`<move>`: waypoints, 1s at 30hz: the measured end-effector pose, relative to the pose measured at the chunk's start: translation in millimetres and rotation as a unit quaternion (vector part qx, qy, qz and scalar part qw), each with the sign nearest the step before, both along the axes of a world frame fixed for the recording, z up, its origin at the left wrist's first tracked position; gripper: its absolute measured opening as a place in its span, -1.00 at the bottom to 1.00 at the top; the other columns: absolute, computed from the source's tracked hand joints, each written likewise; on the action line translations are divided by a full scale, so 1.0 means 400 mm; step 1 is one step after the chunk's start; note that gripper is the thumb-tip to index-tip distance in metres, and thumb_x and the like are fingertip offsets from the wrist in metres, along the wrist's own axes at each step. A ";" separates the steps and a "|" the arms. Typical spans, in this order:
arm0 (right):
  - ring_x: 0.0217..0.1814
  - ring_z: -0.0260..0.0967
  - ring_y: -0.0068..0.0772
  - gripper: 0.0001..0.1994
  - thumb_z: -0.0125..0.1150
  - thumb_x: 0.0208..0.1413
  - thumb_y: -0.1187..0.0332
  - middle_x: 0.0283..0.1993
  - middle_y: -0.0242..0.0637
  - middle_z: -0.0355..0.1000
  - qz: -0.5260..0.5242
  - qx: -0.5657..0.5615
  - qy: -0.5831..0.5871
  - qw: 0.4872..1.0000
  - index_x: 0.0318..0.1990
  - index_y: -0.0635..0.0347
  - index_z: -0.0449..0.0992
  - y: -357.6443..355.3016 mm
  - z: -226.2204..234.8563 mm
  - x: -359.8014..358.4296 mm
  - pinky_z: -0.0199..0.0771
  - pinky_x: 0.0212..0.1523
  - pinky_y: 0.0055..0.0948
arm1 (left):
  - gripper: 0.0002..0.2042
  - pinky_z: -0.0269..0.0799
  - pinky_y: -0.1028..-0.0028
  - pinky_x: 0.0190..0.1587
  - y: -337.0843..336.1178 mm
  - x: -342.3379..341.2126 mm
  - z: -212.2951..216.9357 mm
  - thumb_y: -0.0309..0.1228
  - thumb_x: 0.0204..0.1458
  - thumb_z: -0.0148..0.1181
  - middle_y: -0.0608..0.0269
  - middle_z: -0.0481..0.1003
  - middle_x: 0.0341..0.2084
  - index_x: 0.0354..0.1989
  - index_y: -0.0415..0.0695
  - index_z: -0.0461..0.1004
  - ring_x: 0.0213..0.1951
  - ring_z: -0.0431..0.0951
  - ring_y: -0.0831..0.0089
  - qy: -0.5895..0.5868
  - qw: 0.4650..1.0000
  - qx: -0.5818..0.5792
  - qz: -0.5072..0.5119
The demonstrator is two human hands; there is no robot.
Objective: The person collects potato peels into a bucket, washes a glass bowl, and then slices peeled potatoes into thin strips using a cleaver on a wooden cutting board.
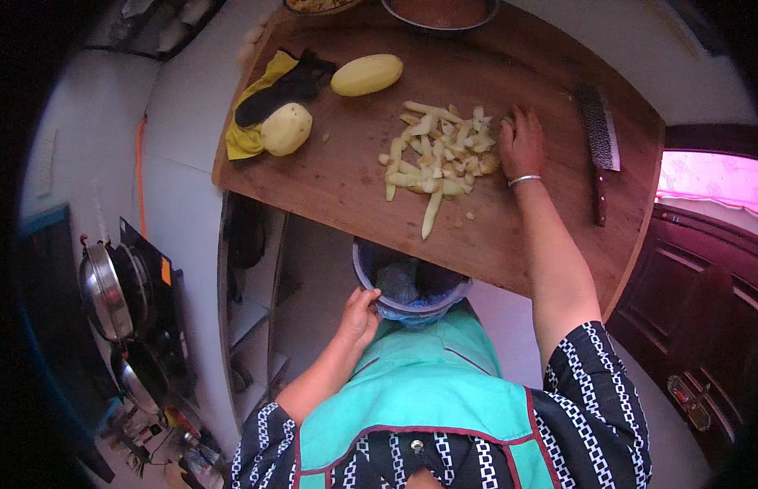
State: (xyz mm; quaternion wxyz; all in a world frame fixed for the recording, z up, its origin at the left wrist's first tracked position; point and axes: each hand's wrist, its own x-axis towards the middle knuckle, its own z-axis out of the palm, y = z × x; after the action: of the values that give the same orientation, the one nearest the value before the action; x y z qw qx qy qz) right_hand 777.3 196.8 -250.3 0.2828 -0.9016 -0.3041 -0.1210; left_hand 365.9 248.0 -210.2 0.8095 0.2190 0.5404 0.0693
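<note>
Wooden cutting board (346, 187) lying across counter, bearing everything. Blue-rimmed bin (407, 285) sitting below board's near edge; left hand (359, 316) gripping its rim, fingers curled over. Right hand (521, 147) lying flat, fingers together, touching pile of potato peelings (437, 155) mid-board. Cleaver (600, 143) resting right of hand. Two peeled potatoes (366, 74) sitting upper left, one touching yellow cloth (244, 138).

Pale yellow potato peels (440, 155), blue bin (371, 281)
</note>
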 end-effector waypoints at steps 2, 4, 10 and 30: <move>0.15 0.16 0.02 -0.60 0.12 -0.01 0.17 0.07 0.00 0.27 0.088 0.004 0.046 0.995 -0.04 0.18 0.41 0.048 0.025 0.005 0.13 0.16 -0.14 | -0.81 0.41 0.34 -0.16 0.002 0.008 0.005 -0.48 0.00 0.02 0.27 0.44 -0.32 -0.18 -0.15 0.33 -0.26 0.45 0.39 -0.013 1.000 0.000 0.001; 0.13 0.17 0.01 -0.61 0.17 -0.06 0.15 0.04 -0.03 0.28 0.130 -0.003 0.070 0.989 -0.09 0.14 0.45 0.070 0.020 -0.039 0.14 0.15 -0.14 | -0.82 0.41 0.35 -0.16 0.005 0.012 0.011 -0.48 0.00 0.01 0.27 0.44 -0.33 -0.19 -0.15 0.33 -0.26 0.45 0.40 -0.015 1.000 -0.010 0.001; 0.08 0.17 -0.01 -0.63 0.25 -0.17 0.20 -0.02 -0.08 0.30 0.177 0.018 0.135 0.975 -0.16 0.12 0.48 0.052 0.052 -0.325 0.19 0.12 -0.15 | -0.91 0.42 0.40 -0.25 0.037 0.017 0.027 -0.46 0.01 0.03 0.34 0.40 -0.41 -0.31 -0.10 0.33 -0.35 0.44 0.45 -0.019 1.000 -0.016 -0.005; 0.01 0.21 0.08 -0.61 0.15 -0.07 0.33 -0.01 0.06 0.29 0.164 0.002 -0.001 0.986 -0.01 0.13 0.42 0.253 -0.010 -0.270 0.21 0.05 -0.12 | -0.80 0.43 0.31 -0.12 0.080 -0.063 0.009 -0.49 -0.02 0.03 0.23 0.45 -0.28 -0.19 -0.19 0.35 -0.22 0.46 0.37 -0.020 1.000 0.012 0.008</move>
State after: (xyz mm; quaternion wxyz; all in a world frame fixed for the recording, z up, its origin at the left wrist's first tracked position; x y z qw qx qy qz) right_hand 669.5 297.8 -254.2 0.3001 -0.8388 -0.4481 -0.0740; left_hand 340.8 280.1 -206.6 0.8169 0.2227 0.5249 0.0867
